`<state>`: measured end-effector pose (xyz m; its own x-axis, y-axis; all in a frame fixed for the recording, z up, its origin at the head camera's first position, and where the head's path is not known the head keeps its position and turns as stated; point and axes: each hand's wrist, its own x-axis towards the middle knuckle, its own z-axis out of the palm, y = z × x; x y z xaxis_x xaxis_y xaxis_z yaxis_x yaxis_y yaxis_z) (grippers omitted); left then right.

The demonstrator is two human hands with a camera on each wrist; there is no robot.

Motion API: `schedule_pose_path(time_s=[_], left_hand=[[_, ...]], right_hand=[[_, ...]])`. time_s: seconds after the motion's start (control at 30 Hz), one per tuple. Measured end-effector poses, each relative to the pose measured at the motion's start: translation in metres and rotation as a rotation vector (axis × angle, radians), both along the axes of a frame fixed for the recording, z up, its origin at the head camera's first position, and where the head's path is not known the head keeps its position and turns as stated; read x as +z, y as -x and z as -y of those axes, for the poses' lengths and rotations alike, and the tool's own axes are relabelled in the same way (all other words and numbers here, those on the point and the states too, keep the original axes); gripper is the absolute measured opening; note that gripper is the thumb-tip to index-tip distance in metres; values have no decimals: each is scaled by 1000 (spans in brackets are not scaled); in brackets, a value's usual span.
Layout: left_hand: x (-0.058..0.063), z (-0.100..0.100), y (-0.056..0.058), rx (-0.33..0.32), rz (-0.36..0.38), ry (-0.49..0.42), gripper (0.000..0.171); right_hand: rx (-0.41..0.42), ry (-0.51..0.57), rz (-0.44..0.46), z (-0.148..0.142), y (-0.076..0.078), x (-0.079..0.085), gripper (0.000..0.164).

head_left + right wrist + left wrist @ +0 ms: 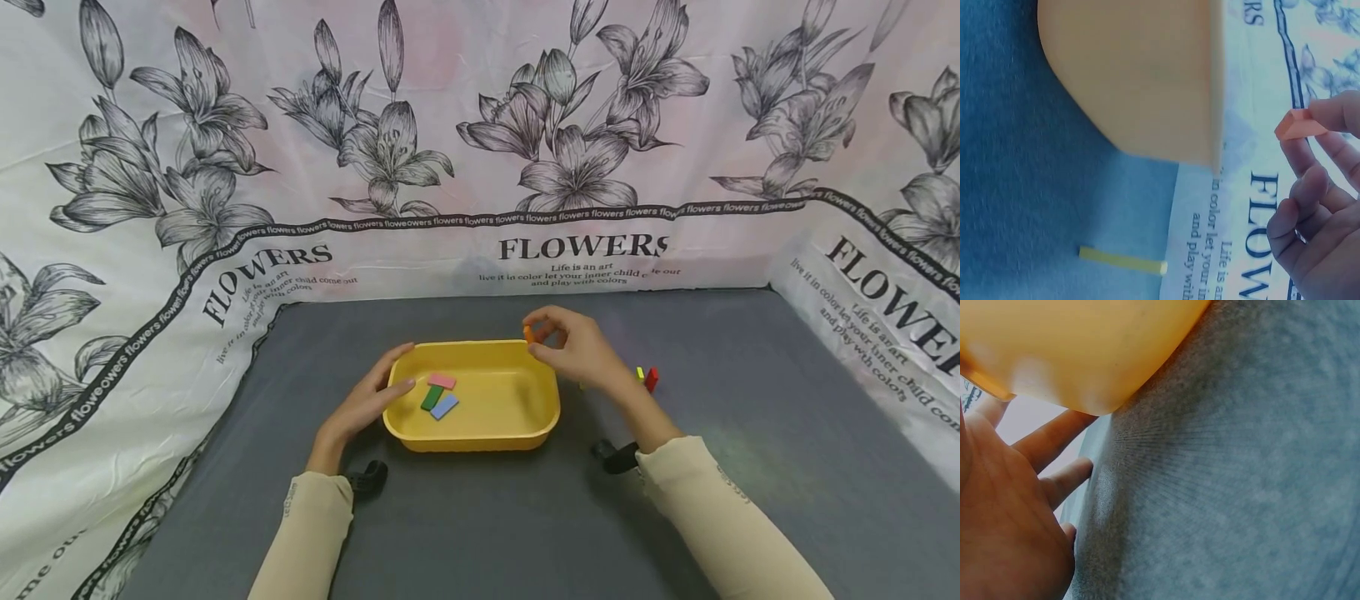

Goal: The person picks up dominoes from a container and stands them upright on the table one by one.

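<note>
Orange block held in a pinch above the far right corner of a yellow tray.
The right hand (573, 348) grips the orange block (528, 333) between thumb and fingertips. The left hand (366, 406) holds the left end of the yellow tray (495, 416), thumb over the rim, fingers spread along the outside. On the left of the tray floor lie a pink block (442, 381), a green block (432, 397) and, nearest, a blue block (445, 407). Right of the tray, a red block (652, 380) stands on the grey tabletop (480, 525).
</note>
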<state>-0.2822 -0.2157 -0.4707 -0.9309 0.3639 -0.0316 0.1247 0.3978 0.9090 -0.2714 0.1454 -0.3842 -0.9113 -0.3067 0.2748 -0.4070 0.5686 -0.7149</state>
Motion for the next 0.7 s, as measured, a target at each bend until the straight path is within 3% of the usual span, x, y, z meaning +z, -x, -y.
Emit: schedule_pose_path(time_s=[0.7], left_hand=[[2,-1,0,-21,-3,-28,65]], right_hand=[[-179,114,19,-86,-17,-4,34]])
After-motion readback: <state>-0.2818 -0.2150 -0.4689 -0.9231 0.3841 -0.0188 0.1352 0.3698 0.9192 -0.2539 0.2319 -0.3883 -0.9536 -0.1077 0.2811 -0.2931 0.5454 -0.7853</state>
